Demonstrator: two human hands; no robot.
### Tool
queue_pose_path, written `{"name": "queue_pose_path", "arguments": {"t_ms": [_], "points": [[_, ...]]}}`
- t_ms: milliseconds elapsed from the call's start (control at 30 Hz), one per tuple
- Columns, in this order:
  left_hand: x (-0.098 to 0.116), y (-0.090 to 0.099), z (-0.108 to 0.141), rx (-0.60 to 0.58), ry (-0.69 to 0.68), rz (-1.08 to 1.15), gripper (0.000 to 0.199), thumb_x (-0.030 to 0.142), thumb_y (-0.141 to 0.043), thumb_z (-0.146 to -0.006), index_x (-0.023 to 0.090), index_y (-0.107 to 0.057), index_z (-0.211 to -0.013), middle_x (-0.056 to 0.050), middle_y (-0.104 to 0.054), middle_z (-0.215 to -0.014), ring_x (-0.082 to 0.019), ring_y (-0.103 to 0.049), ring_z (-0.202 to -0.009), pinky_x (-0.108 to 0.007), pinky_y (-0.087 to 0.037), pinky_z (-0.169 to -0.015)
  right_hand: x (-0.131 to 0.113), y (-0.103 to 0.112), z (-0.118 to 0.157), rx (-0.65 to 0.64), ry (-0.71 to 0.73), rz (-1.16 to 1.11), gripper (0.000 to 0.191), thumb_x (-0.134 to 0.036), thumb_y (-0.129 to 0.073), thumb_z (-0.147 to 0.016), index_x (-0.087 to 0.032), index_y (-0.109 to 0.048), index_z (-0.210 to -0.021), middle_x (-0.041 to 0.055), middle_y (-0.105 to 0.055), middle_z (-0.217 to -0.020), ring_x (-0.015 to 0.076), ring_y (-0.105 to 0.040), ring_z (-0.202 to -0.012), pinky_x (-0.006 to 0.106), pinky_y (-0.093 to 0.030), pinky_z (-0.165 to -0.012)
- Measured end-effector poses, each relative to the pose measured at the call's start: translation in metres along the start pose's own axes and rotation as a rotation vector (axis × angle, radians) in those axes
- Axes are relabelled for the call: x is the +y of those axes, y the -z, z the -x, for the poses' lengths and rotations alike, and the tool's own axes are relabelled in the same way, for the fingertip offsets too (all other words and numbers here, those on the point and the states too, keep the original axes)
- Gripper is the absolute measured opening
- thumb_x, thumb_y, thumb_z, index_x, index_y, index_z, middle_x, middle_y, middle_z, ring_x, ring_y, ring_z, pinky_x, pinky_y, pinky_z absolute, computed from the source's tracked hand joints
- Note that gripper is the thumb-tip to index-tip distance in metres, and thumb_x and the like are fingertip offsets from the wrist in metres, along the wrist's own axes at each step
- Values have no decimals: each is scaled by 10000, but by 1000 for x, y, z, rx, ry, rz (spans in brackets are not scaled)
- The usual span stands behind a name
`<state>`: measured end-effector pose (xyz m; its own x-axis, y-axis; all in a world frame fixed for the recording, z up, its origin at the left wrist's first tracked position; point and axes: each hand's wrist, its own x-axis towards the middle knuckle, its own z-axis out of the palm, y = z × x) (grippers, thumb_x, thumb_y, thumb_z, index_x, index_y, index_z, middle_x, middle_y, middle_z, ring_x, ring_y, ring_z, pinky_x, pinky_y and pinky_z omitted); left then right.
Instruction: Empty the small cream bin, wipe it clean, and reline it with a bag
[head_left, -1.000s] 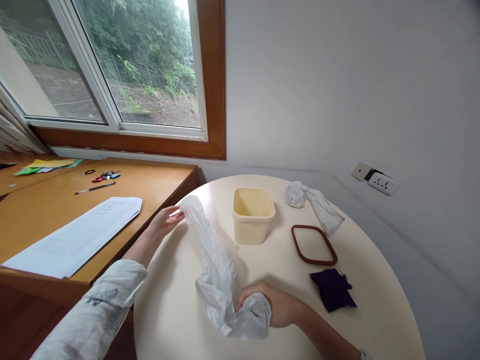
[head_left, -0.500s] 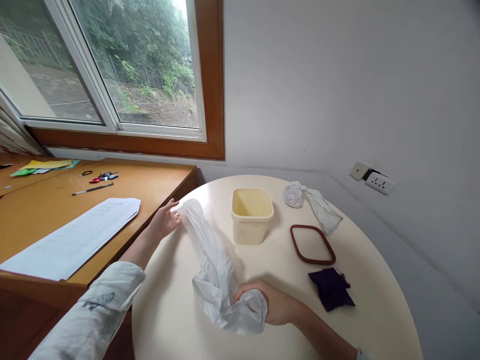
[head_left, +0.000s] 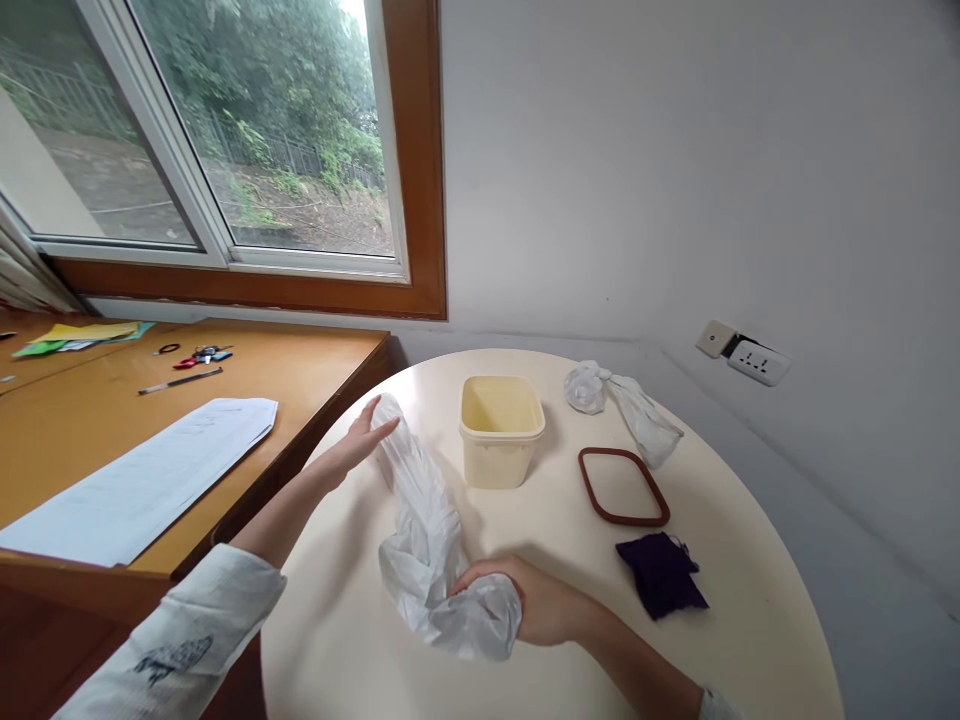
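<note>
A crumpled white plastic bag stretches between my two hands over the round cream table. My right hand is closed around its near end, with the thumb side on the bunched plastic. At the far end, my left hand rests against the bag with its fingers spread apart. Just right of the bag stands an open pale yellow square container. A reddish-brown square ring lies flat further right, and a dark purple cloth lies below the ring.
Near the table's back right edge lies a knotted white plastic bag. On the left, a wooden desk adjoins the round table and holds paper sheets, a pen and keys. A wall socket is at the right.
My left hand has moved right and slightly up, onto the far end of the bag. My right hand has shifted a little left with the bunched end.
</note>
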<state>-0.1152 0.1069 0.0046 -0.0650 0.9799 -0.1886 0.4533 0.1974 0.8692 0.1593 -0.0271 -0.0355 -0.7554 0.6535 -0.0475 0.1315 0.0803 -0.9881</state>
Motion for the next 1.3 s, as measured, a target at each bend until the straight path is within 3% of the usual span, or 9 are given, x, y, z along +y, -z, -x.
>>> {"name": "queue_pose_path", "arguments": {"t_ms": [167, 333, 500, 667, 900, 1100, 1300], "points": [[16, -32, 22, -141, 9, -429, 876, 698, -391, -727, 293, -29, -1414, -168, 28, -1483, -383, -80, -1334, -544, -250, -992, 3, -10, -17, -21, 37, 43, 453, -134, -571, -664, -240, -600, -1103, 8, -652, -1034, 191, -604, -916, 231, -447, -741], [8, -53, 23, -243, -38, -689, 896, 565, -506, -737, 286, 14, -1411, -230, 119, -1453, -414, -77, -1318, -562, -259, -972, 2, -23, -33, -60, 40, 83, 532, -126, -585, -649, -251, -561, -1165, 15, -621, -1108, 193, -580, -991, 245, -433, -809], [-10, -49, 12, -291, -139, -851, 854, 247, -505, -734, 307, 20, -1405, -191, 118, -1466, -351, -14, -1343, -585, -206, -990, 2, -23, -35, -83, -44, -31, 657, -152, -611, -676, -266, -422, -1295, 51, -562, -1196, 193, -556, -1033, 282, -434, -839], [-23, -29, -9, -310, -206, -957, 869, 123, -485, -681, 287, -43, -1411, -176, 72, -1479, -347, -30, -1349, -546, -222, -1003, 0, -9, -20, -33, -88, -56, 505, -208, -550, -776, -272, -448, -1267, 72, -537, -1213, 176, -547, -1045, 311, -441, -841], [-21, -12, -29, -196, -190, -966, 823, 294, -571, -682, 237, -173, -1400, -173, -16, -1484, -408, -150, -1318, -485, -257, -1000, -13, 22, 13, 136, -107, 154, 219, -292, -509, -804, -181, -662, -915, 50, -651, -924, 151, -582, -864, 263, -442, -786], [-11, -11, -21, -149, -269, -858, 740, 476, -576, -683, 249, -334, -1344, -152, -83, -1480, -413, -97, -1328, -494, -211, -1023, -13, 51, 41, 333, -137, 186, 187, -338, -576, -757, -168, -576, -678, 24, -629, -797, 143, -555, -760, 265, -428, -722], [12, -10, -1, 2, -415, -774, 525, 570, -504, -710, 248, -563, -1120, -93, -177, -1459, -387, -178, -1314, -489, -288, -997, -8, 76, 61, 503, -161, 266, 235, -368, -507, -797, -173, -553, -674, 16, -602, -723, 140, -529, -713, 270, -405, -672]]}}
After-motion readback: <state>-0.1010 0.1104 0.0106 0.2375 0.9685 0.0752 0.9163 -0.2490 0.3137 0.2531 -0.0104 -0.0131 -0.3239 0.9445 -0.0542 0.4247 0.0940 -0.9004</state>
